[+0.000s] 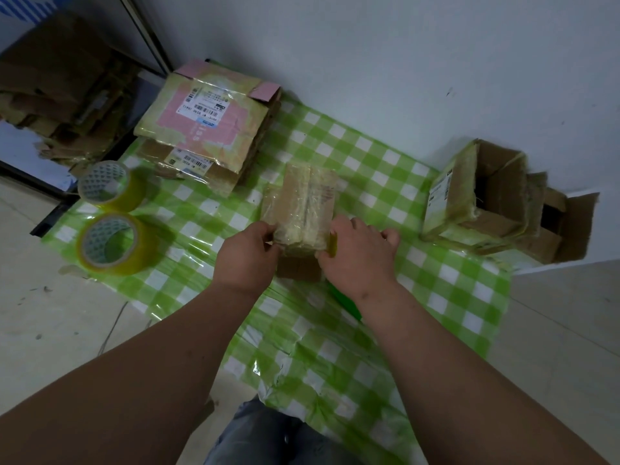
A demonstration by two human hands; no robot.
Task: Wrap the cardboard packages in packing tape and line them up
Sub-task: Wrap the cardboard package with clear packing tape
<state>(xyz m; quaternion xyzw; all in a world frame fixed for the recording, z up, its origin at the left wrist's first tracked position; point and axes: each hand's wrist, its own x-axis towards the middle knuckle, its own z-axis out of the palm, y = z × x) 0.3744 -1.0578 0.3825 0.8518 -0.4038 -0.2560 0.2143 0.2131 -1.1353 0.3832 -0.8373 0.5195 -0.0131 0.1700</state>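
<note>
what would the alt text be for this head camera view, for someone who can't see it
Two hands, left hand and right hand, hold a small tape-wrapped box on a green checked cloth. Two tape rolls sit to the left, a stack of flat parcels behind them, and open boxes on the right.

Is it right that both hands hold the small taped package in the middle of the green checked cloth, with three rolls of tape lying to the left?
Not quite: the head view shows two rolls of tape, not three. The rest stands: the left hand and right hand hold the small taped package in the middle of the green checked cloth, rolls to the left.
</note>
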